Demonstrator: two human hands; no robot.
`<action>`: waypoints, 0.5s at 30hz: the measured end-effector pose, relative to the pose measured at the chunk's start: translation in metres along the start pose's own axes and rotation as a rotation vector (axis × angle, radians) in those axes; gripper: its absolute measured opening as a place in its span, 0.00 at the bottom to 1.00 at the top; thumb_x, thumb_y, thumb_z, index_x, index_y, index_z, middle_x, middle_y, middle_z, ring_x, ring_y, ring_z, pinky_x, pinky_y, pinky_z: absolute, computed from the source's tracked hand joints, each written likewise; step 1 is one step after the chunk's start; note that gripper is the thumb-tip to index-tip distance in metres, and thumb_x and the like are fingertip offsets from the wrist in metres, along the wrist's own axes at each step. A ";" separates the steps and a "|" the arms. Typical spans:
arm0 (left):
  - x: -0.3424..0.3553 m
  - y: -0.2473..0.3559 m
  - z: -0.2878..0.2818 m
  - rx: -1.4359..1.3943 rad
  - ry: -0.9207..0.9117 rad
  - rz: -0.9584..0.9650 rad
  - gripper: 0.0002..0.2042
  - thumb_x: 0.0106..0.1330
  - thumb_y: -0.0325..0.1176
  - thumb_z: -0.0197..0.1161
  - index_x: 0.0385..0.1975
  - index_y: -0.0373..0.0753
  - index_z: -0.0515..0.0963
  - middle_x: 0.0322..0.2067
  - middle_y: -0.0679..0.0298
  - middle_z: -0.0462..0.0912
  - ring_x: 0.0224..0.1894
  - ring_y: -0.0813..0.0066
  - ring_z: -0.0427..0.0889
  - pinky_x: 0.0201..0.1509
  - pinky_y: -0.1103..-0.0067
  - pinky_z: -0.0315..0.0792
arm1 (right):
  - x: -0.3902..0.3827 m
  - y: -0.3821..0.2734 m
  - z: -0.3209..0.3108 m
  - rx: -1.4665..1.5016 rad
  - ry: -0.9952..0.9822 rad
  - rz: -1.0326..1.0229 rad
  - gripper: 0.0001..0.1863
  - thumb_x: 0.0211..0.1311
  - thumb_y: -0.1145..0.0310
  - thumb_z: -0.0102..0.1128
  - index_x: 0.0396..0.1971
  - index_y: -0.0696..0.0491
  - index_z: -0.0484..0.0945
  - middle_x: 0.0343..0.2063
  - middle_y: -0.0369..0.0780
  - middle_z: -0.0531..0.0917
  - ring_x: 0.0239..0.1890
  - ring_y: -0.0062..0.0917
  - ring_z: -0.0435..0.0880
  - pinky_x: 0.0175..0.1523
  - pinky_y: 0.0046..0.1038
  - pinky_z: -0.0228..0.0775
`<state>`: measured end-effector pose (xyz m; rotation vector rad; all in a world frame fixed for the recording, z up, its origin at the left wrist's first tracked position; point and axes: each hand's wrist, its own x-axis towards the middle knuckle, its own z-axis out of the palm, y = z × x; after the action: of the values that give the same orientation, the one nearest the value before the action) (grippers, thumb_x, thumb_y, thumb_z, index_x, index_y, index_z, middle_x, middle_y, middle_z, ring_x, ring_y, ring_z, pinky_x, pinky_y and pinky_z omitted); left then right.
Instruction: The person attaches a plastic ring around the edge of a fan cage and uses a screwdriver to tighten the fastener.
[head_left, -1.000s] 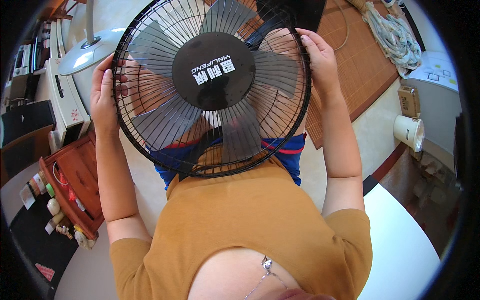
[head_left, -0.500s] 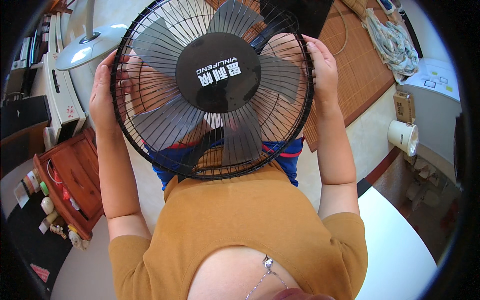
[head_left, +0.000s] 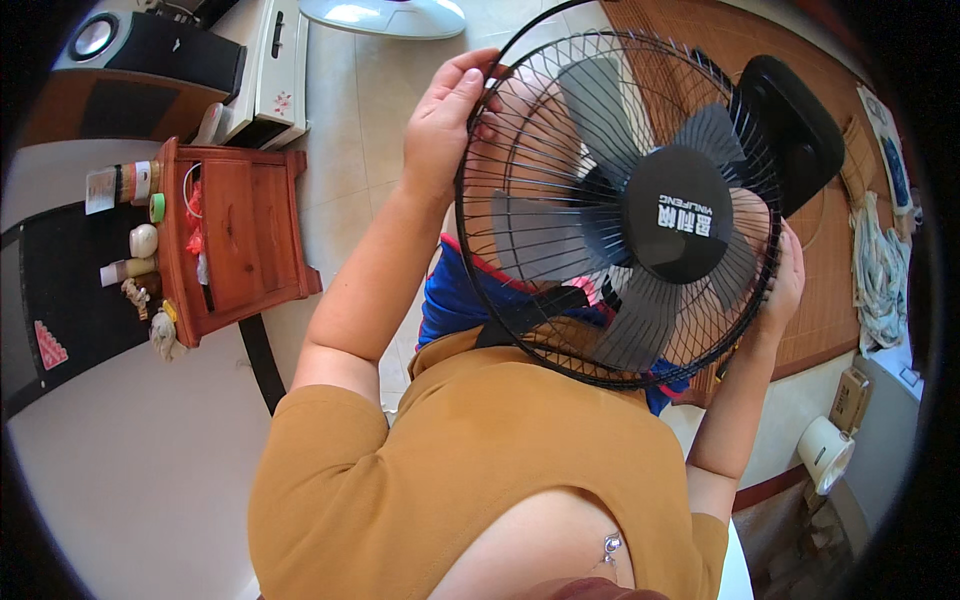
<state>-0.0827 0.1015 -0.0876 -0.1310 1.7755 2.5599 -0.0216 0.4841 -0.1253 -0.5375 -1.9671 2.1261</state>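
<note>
A black electric fan [head_left: 678, 215] with a round wire cage and grey blades rests over my lap, facing up and turned toward the right. On the left, my left hand [head_left: 448, 118] is closed round the cage's rim, its fingertips showing through the wires. My right hand [head_left: 786, 278] grips the opposite rim low on the right, its fingers partly hidden by the cage. Beyond the cage at the upper right shows a glossy black part [head_left: 795, 135], probably the fan's base. Where it joins the fan is hidden.
A reddish wooden cabinet [head_left: 255, 235] with small items around it stands at the left. Behind it are a speaker [head_left: 150, 75] and a white cabinet [head_left: 275, 75]. A woven mat [head_left: 825, 290], bunched cloth [head_left: 882, 275] and white bin [head_left: 825, 452] are at the right.
The view has swung left, so the fan sits further right in it. The cage has tilted, its hub now facing rightward. Both hands still hold the rim; the black part beyond shows more.
</note>
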 end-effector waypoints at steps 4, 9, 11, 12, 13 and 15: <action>0.000 -0.001 -0.007 -0.056 0.000 0.004 0.14 0.71 0.34 0.46 0.53 0.38 0.70 0.42 0.66 0.78 0.30 0.88 0.70 0.30 0.90 0.67 | 0.004 0.002 0.004 0.012 -0.036 -0.024 0.17 0.69 0.68 0.41 0.48 0.64 0.71 0.40 0.44 0.81 0.39 0.25 0.82 0.47 0.23 0.75; 0.005 0.000 -0.007 -0.014 -0.091 -0.025 0.15 0.72 0.37 0.44 0.51 0.38 0.71 0.38 0.69 0.77 0.30 0.89 0.67 0.30 0.91 0.65 | 0.004 0.003 0.001 0.024 -0.013 -0.008 0.17 0.70 0.68 0.41 0.48 0.64 0.71 0.41 0.45 0.80 0.40 0.26 0.82 0.48 0.24 0.76; 0.007 0.000 -0.007 0.013 -0.117 -0.037 0.15 0.72 0.37 0.43 0.51 0.38 0.71 0.37 0.70 0.77 0.30 0.89 0.66 0.29 0.91 0.64 | 0.006 0.005 -0.004 0.053 -0.050 0.003 0.17 0.70 0.68 0.40 0.49 0.64 0.70 0.42 0.45 0.80 0.41 0.26 0.81 0.49 0.24 0.75; 0.007 0.001 -0.006 0.020 -0.117 -0.047 0.15 0.72 0.38 0.43 0.51 0.38 0.71 0.37 0.70 0.76 0.29 0.89 0.66 0.29 0.91 0.64 | 0.005 0.005 -0.005 0.054 -0.048 0.003 0.17 0.70 0.68 0.40 0.49 0.64 0.70 0.42 0.45 0.80 0.41 0.26 0.81 0.49 0.24 0.75; 0.008 0.002 -0.006 0.028 -0.117 -0.056 0.15 0.73 0.38 0.42 0.51 0.37 0.71 0.36 0.70 0.76 0.28 0.89 0.65 0.29 0.91 0.64 | 0.005 0.005 -0.005 0.054 -0.058 0.008 0.17 0.70 0.68 0.40 0.50 0.64 0.70 0.42 0.45 0.80 0.42 0.26 0.81 0.50 0.24 0.74; 0.010 0.001 -0.007 0.036 -0.115 -0.069 0.16 0.73 0.38 0.42 0.50 0.37 0.71 0.36 0.70 0.76 0.27 0.88 0.65 0.29 0.91 0.64 | 0.004 0.003 -0.004 0.055 -0.067 0.016 0.17 0.70 0.68 0.39 0.50 0.64 0.69 0.43 0.46 0.80 0.42 0.26 0.81 0.50 0.24 0.74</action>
<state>-0.0922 0.0942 -0.0895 -0.0421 1.7433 2.4340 -0.0236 0.4890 -0.1292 -0.4796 -1.9390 2.2286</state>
